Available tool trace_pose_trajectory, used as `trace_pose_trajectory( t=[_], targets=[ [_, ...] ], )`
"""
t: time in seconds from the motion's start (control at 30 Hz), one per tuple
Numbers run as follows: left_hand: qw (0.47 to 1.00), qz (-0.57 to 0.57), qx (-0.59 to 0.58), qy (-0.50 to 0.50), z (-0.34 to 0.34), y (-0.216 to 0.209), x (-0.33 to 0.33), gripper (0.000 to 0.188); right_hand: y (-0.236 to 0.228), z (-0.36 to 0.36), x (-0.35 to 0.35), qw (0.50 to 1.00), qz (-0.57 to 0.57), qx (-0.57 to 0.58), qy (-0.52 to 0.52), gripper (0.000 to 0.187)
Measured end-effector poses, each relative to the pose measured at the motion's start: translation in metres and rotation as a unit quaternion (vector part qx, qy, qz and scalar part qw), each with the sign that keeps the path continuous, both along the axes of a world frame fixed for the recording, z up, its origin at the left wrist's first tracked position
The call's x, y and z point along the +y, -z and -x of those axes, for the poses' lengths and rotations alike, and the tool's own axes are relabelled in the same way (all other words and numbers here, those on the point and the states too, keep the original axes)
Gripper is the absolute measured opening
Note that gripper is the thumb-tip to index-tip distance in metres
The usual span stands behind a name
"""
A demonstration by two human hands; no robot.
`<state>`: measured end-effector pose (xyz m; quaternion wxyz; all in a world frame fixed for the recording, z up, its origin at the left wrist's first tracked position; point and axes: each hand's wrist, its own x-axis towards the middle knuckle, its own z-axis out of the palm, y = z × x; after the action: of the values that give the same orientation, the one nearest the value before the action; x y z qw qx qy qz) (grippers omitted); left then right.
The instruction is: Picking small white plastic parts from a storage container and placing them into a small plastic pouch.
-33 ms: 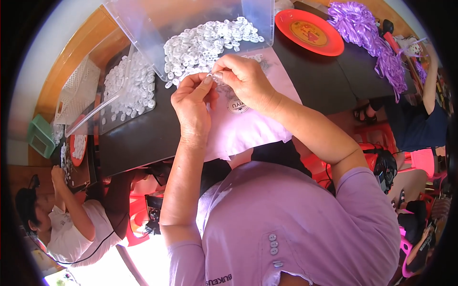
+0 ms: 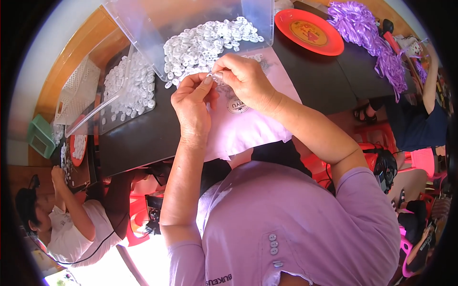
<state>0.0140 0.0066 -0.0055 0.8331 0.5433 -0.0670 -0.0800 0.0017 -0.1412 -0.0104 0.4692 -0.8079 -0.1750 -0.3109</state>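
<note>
Both hands meet over a pink cloth (image 2: 248,128) spread at the table's edge. My left hand (image 2: 193,97) is closed, its thumb and forefinger pinching a small whitish piece (image 2: 210,75) whose exact kind is too small to tell. Against that same piece press the thumb and forefinger of my right hand (image 2: 245,82), also closed. Just beyond my fingers lies a heap of small white oval pieces (image 2: 202,45) with dark marks, in and around a clear plastic bin (image 2: 148,43) that seems tipped toward me.
More white pieces (image 2: 126,86) fill a clear tray on the left, near a white perforated basket (image 2: 78,88) and a green container (image 2: 40,136). A red plate (image 2: 334,43) and purple ribbons (image 2: 355,21) lie far right. A co-worker (image 2: 78,224) sits at left; others are at right.
</note>
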Motion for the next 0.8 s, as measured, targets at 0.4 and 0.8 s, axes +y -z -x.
trace_pose_trajectory(
  t=[0.4, 0.8],
  targets=[
    [0.993, -0.109, -0.042, -0.033, 0.0042, 0.0031, -0.0021, 0.009, 0.0033, 0.0044, 0.0025, 0.993, 0.090, -0.049, 0.057, 0.011],
    [0.999, -0.039, 0.004, -0.017, 0.0009, 0.0013, 0.0002, 0.009, -0.0024, 0.0046, 0.0054, 0.994, -0.033, 0.107, 0.002, 0.009]
  ],
)
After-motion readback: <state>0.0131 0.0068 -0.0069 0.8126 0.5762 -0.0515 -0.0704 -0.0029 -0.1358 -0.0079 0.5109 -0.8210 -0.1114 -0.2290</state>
